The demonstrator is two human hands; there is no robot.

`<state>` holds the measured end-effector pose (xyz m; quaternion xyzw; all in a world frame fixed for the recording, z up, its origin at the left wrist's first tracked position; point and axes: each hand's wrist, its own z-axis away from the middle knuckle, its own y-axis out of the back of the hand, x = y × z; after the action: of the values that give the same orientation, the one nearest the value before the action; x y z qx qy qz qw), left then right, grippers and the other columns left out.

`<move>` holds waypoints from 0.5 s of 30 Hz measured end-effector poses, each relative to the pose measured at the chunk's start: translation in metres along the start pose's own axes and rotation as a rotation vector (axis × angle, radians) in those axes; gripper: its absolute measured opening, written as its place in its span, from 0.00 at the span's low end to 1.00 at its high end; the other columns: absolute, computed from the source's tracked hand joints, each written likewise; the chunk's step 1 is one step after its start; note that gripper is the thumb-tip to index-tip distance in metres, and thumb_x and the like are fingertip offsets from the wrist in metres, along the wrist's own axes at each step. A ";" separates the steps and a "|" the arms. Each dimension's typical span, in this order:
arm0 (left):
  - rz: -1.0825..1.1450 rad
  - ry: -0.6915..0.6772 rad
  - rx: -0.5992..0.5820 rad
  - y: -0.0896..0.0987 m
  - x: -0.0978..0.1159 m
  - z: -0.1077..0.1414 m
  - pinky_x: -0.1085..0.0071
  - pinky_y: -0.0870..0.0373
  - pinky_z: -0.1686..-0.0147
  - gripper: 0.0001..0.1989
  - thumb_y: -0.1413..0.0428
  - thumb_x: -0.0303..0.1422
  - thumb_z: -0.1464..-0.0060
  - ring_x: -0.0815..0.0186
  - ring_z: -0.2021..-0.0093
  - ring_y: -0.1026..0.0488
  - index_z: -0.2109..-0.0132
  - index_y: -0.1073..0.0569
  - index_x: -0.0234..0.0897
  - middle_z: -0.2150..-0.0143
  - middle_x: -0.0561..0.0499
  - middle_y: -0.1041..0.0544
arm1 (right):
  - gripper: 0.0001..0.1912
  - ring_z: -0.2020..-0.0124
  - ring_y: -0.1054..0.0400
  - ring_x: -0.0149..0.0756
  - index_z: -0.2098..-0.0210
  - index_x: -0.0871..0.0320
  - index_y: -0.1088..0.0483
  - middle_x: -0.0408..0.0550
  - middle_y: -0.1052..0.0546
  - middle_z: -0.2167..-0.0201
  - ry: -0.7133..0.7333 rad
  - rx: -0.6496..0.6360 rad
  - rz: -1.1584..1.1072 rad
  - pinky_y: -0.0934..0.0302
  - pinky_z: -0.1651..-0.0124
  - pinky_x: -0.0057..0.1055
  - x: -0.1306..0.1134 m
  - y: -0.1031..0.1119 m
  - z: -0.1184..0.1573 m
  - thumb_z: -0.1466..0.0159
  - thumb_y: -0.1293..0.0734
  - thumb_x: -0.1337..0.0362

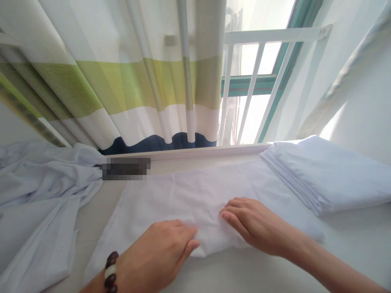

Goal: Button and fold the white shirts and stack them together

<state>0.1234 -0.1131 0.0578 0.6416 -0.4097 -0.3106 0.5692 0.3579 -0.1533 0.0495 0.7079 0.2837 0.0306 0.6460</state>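
Observation:
A white cloth (183, 191), folded into a flat layer, lies on the pale surface in front of me and is creased between my hands. My left hand (159, 254), with a dark beaded bracelet at the wrist, is closed on the cloth near its front edge, thumb and index finger close together. To the right, my right hand (252, 224) has its fingers curled together on the same cloth, thumb alongside. The undersides of both hands are hidden, so how much fabric they grip does not show.
A neat stack of folded white fabric (345, 175) sits at the right. Crumpled white garments (39, 183) are heaped at the left, beside a blurred dark object (126, 169). Behind the raised ledge (189, 154) hang a striped curtain (137, 81) and a white railing (256, 61).

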 end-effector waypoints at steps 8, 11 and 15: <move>-0.080 0.524 -0.053 -0.057 -0.053 -0.062 0.48 0.54 0.35 0.26 0.63 0.41 0.34 0.54 0.31 0.49 0.33 0.43 0.38 0.30 0.48 0.47 | 0.29 0.31 0.58 0.48 0.33 0.56 0.48 0.54 0.50 0.31 -0.435 0.022 0.194 0.62 0.34 0.52 0.037 -0.047 -0.058 0.29 0.53 0.52; -0.095 0.587 -0.101 -0.060 -0.080 -0.050 0.49 0.57 0.34 0.28 0.63 0.44 0.34 0.56 0.30 0.54 0.32 0.46 0.39 0.30 0.50 0.50 | 0.30 0.30 0.60 0.47 0.32 0.50 0.50 0.51 0.53 0.30 -0.557 0.041 0.239 0.65 0.33 0.49 0.070 -0.047 -0.042 0.30 0.52 0.47; -0.138 0.636 -0.108 -0.052 -0.102 -0.034 0.50 0.55 0.34 0.31 0.63 0.46 0.35 0.55 0.30 0.53 0.32 0.46 0.35 0.30 0.45 0.51 | 0.30 0.31 0.58 0.47 0.33 0.57 0.48 0.56 0.51 0.31 -0.677 0.072 0.324 0.62 0.33 0.46 0.096 -0.034 -0.010 0.30 0.51 0.51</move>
<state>0.1141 -0.0066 0.0054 0.7017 -0.1500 -0.1539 0.6793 0.4222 -0.1012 -0.0115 0.7360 -0.0607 -0.1130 0.6647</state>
